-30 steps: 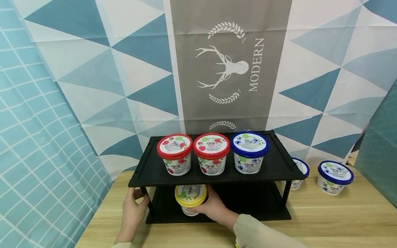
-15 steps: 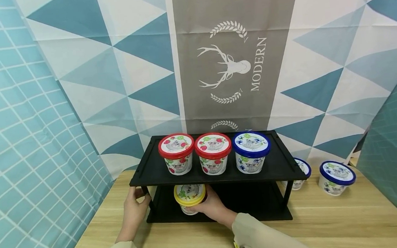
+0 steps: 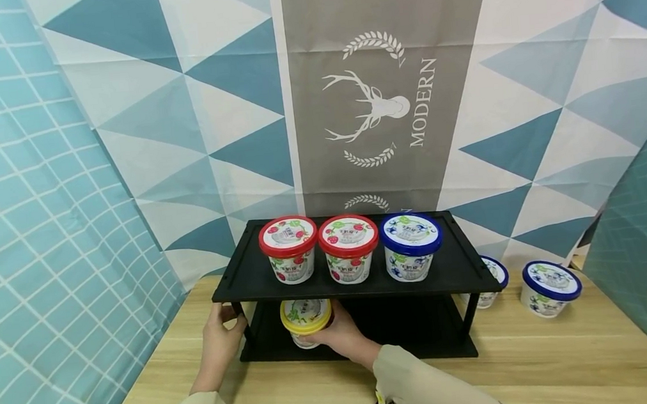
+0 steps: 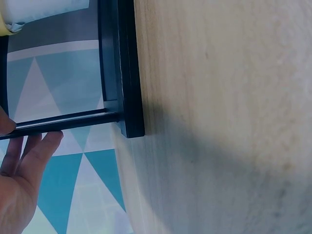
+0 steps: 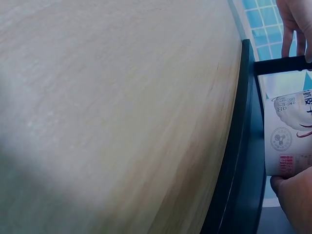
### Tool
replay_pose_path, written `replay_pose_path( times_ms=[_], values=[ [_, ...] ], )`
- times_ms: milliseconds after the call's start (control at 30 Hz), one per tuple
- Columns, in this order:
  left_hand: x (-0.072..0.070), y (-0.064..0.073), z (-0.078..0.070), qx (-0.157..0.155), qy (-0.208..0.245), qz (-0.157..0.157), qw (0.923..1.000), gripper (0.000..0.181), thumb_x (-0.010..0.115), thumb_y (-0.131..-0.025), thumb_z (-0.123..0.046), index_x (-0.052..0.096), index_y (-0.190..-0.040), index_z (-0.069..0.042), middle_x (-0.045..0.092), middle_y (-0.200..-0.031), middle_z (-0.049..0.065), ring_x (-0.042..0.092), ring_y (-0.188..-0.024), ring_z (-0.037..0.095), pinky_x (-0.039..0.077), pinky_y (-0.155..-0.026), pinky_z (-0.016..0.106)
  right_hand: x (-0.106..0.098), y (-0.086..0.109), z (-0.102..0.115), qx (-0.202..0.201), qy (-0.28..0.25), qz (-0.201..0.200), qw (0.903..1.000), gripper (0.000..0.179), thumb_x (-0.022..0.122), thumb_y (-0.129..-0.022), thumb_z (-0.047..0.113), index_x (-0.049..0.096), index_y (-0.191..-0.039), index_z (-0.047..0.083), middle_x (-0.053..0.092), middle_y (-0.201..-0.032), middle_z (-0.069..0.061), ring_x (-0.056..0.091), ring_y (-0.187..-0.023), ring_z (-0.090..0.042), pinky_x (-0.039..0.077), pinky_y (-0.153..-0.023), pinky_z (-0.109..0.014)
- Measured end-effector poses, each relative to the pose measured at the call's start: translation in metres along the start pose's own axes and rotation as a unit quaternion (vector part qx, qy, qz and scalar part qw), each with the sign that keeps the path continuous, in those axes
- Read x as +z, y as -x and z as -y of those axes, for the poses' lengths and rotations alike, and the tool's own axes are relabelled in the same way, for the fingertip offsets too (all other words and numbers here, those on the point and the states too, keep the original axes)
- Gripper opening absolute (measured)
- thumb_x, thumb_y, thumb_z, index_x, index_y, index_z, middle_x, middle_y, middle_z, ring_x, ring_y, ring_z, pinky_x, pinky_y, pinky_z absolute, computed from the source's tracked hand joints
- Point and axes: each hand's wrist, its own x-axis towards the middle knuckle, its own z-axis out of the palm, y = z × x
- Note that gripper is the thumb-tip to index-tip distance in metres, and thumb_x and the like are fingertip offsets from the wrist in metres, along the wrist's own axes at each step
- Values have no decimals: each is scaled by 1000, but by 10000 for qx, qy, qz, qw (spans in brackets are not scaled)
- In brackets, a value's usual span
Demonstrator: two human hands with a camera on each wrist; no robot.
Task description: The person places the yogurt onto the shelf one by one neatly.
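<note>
Black and two-tiered, a rack (image 3: 235,280) stands on a wood-grain bench (image 3: 534,369). Between its tiers, left of centre, a yellow-lidded tub (image 3: 307,317) sits in the grasp of a person's right hand (image 3: 343,335), held from its right side; whether its base touches the lower shelf (image 3: 403,323), I cannot tell. The left hand (image 3: 221,340) pinches the rack's left post (image 4: 83,120), thumb on one side, fingers on the other. On the upper shelf are a red-lidded tub (image 3: 290,250), a second red-lidded tub (image 3: 350,249) and a blue-lidded tub (image 3: 411,247), in a row. To place the yellow one well, I would hold it level, its lid clear of the shelf above, let the left hand brace the rack so the row overhead doesn't shake, and loosen the right hand only once the base is flat.
</note>
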Motion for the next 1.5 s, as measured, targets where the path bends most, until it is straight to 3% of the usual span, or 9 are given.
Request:
replay_pose_path(
  times_ms=[500,1500],
  values=[
    [0,-1,-1,57,93,8,9999,46,56,-87,0,42,-128,-15,61,-100,18,60,-102,34,46,-83,46,6,-4,0,-229,-75,14,9997,88,85,-68,26,34,-138,17,49,-131,-7,50,-121,-26,42,-101,-46],
    [-1,0,1,135,63,-36,9999,49,57,-85,1,42,-130,-15,62,-100,19,60,-101,35,45,-83,47,16,-8,-1,-177,-131,-3,9998,89,84,-68,23,32,-139,17,48,-133,-7,48,-122,-28,40,-102,-48]
  ],
)
